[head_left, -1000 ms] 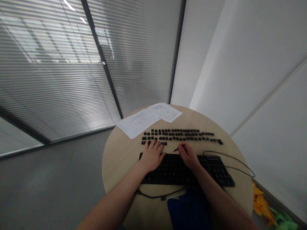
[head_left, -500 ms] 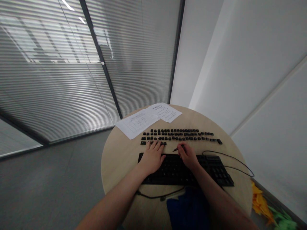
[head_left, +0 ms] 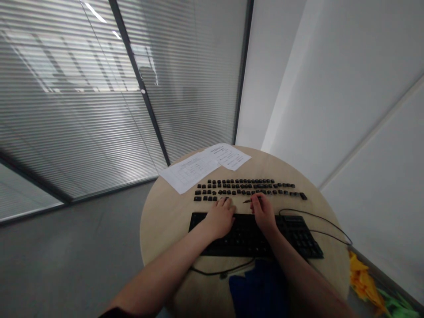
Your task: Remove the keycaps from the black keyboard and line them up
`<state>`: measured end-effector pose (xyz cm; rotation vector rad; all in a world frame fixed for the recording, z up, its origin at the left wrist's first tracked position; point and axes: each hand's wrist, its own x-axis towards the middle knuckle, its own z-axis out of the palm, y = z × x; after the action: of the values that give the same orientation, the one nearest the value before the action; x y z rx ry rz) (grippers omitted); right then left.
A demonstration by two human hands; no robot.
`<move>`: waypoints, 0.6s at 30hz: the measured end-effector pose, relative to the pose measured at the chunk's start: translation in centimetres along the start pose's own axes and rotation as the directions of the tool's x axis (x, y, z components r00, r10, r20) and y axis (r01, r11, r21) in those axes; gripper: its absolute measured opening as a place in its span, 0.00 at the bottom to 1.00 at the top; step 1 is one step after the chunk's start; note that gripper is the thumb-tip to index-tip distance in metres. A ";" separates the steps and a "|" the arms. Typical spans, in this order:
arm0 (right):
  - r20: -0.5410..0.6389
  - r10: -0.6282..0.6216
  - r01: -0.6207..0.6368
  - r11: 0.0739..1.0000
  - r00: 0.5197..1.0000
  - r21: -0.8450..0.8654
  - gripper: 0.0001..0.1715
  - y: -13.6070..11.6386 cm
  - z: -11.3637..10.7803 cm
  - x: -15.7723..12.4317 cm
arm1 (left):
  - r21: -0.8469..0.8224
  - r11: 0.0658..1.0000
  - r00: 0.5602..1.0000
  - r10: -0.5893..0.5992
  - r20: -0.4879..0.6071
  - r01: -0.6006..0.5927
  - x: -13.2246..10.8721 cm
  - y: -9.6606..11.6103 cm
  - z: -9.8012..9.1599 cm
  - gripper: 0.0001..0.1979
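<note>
"Where is the dark tool (head_left: 247, 202) held?"
"Clamped in the right grip (head_left: 263, 213), near the keycaps (head_left: 243, 192)."
"And the left grip (head_left: 221, 217)?"
"Placed at the nearest ones; closure cannot be told."

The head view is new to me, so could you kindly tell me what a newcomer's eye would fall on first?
Probably the rows of loose black keycaps on the round table, just beyond the black keyboard. Next, the left hand at the nearest row and the right hand holding a thin dark tool. Bright orange material stands out at lower right.
</note>
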<state>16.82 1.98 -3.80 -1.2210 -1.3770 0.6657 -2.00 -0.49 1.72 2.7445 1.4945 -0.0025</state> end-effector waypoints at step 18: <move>0.067 0.011 -0.010 1.000 0.998 -0.004 0.22 -0.1 -0.2 -0.1 | -0.074 0.996 0.990 -0.056 -0.130 0.047 -0.1 -0.4 3.1 0.27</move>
<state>17.01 1.84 -3.71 -1.2187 -1.4285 0.7179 -2.34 -0.40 -1.36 2.6975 1.5626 0.2311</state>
